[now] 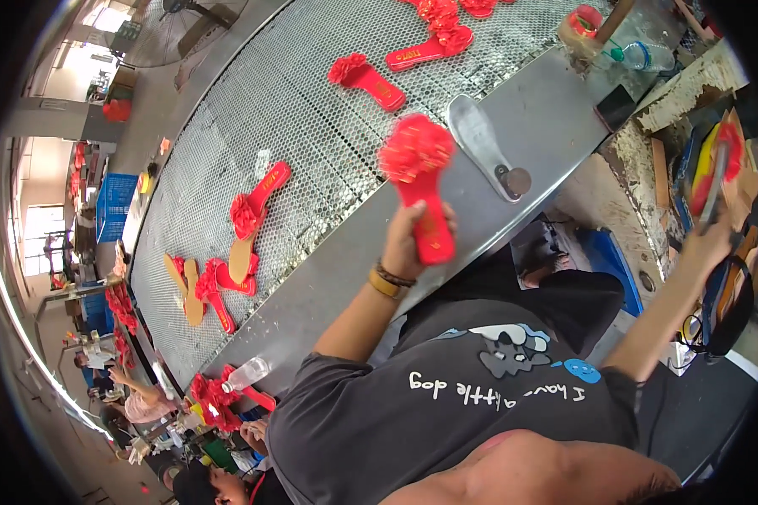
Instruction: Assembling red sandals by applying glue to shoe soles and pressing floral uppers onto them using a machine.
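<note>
My left hand (414, 240) is closed around the heel end of a red slide sandal (430, 210). A large ruffled flower covers the sandal's toe end, which points away from me above the metal edge of the work surface. Out at the right, my right hand (709, 240) is closed on a long, thin grey tool (716, 181), whose exact kind I cannot make out. The tool stands in front of red and yellow pieces on a cluttered side shelf. Just right of the held sandal lies a grey sole-shaped form (478, 139) with a round brown knob.
More red flower sandals (366, 82) lie on the metal mesh conveyor (312, 118), some with tan soles up. A dark phone (615, 108) and a plastic bottle (647, 56) are at the right. Another clear bottle (246, 374) lies near left. Other people sit farther left.
</note>
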`<move>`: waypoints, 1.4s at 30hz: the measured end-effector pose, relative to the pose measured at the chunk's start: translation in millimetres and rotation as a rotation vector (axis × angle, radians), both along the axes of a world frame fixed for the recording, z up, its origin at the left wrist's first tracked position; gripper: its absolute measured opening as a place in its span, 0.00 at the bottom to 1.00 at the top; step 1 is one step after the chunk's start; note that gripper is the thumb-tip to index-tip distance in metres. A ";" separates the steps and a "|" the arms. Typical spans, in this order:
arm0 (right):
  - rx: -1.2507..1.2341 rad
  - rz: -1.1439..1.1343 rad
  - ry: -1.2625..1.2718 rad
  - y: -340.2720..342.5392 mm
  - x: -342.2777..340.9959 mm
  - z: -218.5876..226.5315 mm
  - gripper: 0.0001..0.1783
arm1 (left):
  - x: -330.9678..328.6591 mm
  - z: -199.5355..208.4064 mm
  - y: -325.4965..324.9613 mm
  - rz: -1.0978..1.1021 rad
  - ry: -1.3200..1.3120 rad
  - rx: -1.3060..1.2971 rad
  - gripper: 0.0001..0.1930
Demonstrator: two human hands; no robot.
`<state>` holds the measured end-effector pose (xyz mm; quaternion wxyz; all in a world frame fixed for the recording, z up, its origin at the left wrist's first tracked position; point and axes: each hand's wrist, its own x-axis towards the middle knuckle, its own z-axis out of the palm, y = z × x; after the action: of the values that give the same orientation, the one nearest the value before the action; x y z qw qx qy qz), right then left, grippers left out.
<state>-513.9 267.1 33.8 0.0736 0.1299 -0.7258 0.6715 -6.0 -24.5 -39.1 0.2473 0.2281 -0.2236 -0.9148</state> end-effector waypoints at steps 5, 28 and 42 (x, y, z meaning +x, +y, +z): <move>0.114 0.641 0.097 -153.7 316.5 -24.0 0.08 | -26.1 28.1 56.7 0.091 -0.139 -0.016 0.26; 0.266 0.846 -0.387 -213.9 281.7 -49.1 0.07 | 16.0 23.6 -50.1 0.454 0.213 -0.126 0.38; 0.253 0.606 0.117 -130.8 314.5 -10.0 0.32 | -132.3 56.7 53.9 0.016 -0.007 -0.395 0.24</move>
<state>-199.4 136.3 23.8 -0.1046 0.3862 -0.7262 0.5590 -138.2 29.4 17.6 0.2939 0.1800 -0.3978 -0.8503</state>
